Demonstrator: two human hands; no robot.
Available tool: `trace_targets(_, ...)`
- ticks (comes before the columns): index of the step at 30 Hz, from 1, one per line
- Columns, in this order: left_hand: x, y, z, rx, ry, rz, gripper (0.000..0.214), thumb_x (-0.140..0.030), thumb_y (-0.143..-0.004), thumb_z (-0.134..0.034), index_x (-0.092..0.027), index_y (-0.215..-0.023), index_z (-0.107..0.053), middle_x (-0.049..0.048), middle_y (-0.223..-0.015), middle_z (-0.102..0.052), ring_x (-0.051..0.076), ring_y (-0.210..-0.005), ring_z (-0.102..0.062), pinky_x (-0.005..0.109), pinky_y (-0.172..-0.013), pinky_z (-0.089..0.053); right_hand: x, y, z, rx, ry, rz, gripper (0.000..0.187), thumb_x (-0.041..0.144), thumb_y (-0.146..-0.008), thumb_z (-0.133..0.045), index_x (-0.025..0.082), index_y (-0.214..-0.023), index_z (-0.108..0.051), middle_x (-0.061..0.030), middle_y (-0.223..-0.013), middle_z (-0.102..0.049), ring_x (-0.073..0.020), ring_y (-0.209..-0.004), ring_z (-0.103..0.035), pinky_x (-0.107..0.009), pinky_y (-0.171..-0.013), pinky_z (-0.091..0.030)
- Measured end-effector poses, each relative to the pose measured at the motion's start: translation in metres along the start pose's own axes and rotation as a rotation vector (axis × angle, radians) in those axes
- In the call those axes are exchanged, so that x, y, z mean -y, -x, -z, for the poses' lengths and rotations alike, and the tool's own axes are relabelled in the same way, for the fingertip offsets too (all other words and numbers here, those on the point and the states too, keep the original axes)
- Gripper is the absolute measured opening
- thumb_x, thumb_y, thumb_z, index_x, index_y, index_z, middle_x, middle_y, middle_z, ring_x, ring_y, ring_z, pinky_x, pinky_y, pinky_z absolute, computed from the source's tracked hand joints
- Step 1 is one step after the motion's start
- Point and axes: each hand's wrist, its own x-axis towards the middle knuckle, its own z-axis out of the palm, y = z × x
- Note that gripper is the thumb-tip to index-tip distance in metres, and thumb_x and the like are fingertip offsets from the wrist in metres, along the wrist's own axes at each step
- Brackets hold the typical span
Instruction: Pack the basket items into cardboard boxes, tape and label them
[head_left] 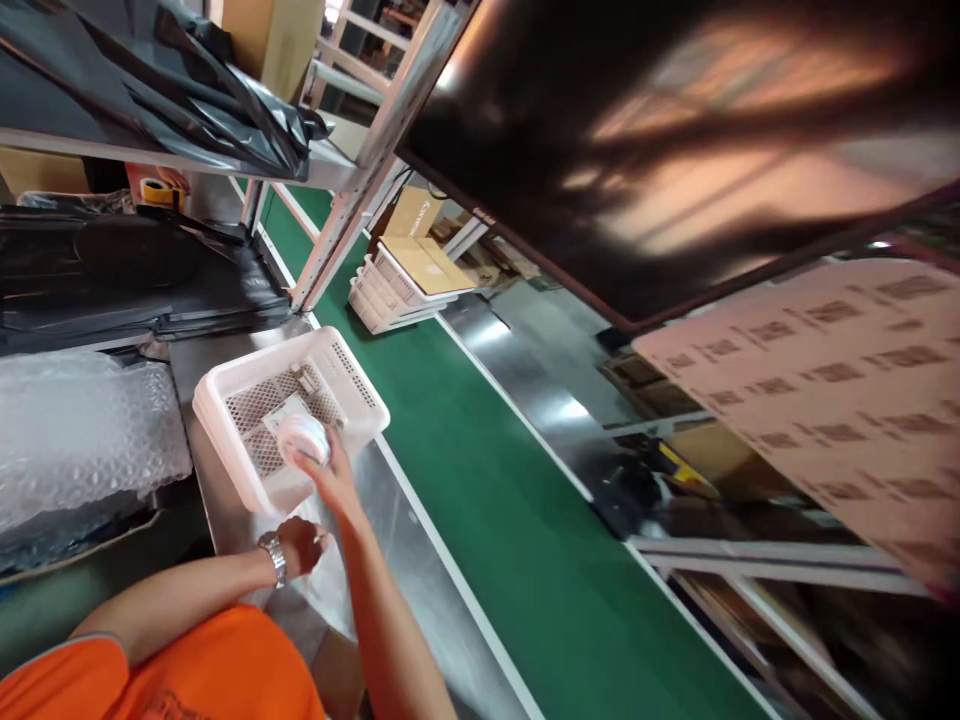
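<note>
The basket (352, 385) was matt white perforated plastic; the round piece (304, 437) looked smooth and white. The table (405, 530) was shiny brushed metal, the belt (480, 470) matt green, the wrap (82, 430) clear bubbled plastic.

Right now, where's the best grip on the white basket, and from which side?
Probably the basket by its thick top rim, on the wall facing the green belt, coming from the belt side. That rim is bare and has open space beside it. Bubble wrap crowds the opposite side, and the right hand holds a white round thing over the near end.
</note>
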Motion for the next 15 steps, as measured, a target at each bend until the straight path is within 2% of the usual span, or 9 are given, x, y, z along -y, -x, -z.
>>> trace_targets(3, -0.001, 0.0, 0.004, -0.025, 0.061, 0.019, 0.045, -0.032, -0.112, -0.045, -0.016, -0.096, -0.084, 0.0095, -0.077, -0.077, 0.026, -0.086, -0.077, 0.036, -0.085, -0.056, -0.033, 0.083, 0.044, -0.282, -0.173, -0.083, 0.075, 0.056, -0.073, -0.092, 0.023, -0.137, -0.071, -0.0119, -0.13, -0.081, -0.0333, -0.117, -0.076, -0.048, -0.106, -0.062)
trace_targets(5, 0.0, -0.002, 0.005, -0.042, 0.108, 0.019, 0.046, -0.029, -0.113, -0.044, -0.017, -0.092, -0.083, 0.0078, -0.079, -0.078, 0.022, -0.085, -0.076, 0.032, -0.083, -0.054, -0.069, 0.137, 0.059, -0.465, -0.313, -0.142, 0.078, 0.062, -0.068, -0.094, 0.021, -0.13, -0.072, -0.0124, -0.118, -0.083, -0.0347, -0.109, -0.078, -0.05, -0.099, -0.065)
trace_targets(7, 0.002, -0.005, 0.005, -0.071, 0.138, 0.031, 0.046, -0.025, -0.113, -0.042, -0.017, -0.09, -0.081, 0.0083, -0.086, -0.08, 0.021, -0.089, -0.077, 0.03, -0.084, -0.053, -0.104, 0.177, 0.061, -0.465, -0.384, -0.203, 0.075, 0.065, -0.068, -0.096, 0.021, -0.125, -0.075, -0.0119, -0.112, -0.085, -0.0353, -0.105, -0.079, -0.051, -0.098, -0.065)
trace_targets(9, 0.005, -0.008, 0.002, -0.105, 0.146, 0.043, 0.045, -0.024, -0.113, -0.041, -0.016, -0.089, -0.079, 0.0097, -0.093, -0.081, 0.022, -0.097, -0.077, 0.031, -0.087, -0.052, -0.13, 0.201, 0.057, -0.415, -0.342, -0.241, 0.071, 0.063, -0.068, -0.097, 0.021, -0.122, -0.078, -0.0108, -0.112, -0.086, -0.0359, -0.106, -0.079, -0.05, -0.101, -0.064)
trace_targets(12, 0.007, -0.007, -0.003, -0.131, 0.144, 0.023, 0.044, -0.028, -0.113, -0.044, -0.017, -0.09, -0.08, 0.0098, -0.098, -0.082, 0.023, -0.102, -0.076, 0.031, -0.091, -0.05, -0.147, 0.211, 0.055, -0.254, -0.189, -0.24, 0.067, 0.058, -0.069, -0.095, 0.021, -0.123, -0.079, -0.0108, -0.112, -0.086, -0.0375, -0.105, -0.08, -0.051, -0.1, -0.064)
trace_targets(15, 0.01, 0.002, -0.006, -0.123, 0.139, -0.016, 0.043, -0.034, -0.112, -0.048, -0.018, -0.09, -0.081, 0.0093, -0.096, -0.082, 0.023, -0.098, -0.075, 0.032, -0.092, -0.05, -0.15, 0.206, 0.059, -0.113, 0.029, -0.193, 0.065, 0.048, -0.071, -0.09, 0.022, -0.129, -0.079, -0.011, -0.112, -0.087, -0.0382, -0.104, -0.081, -0.051, -0.1, -0.064)
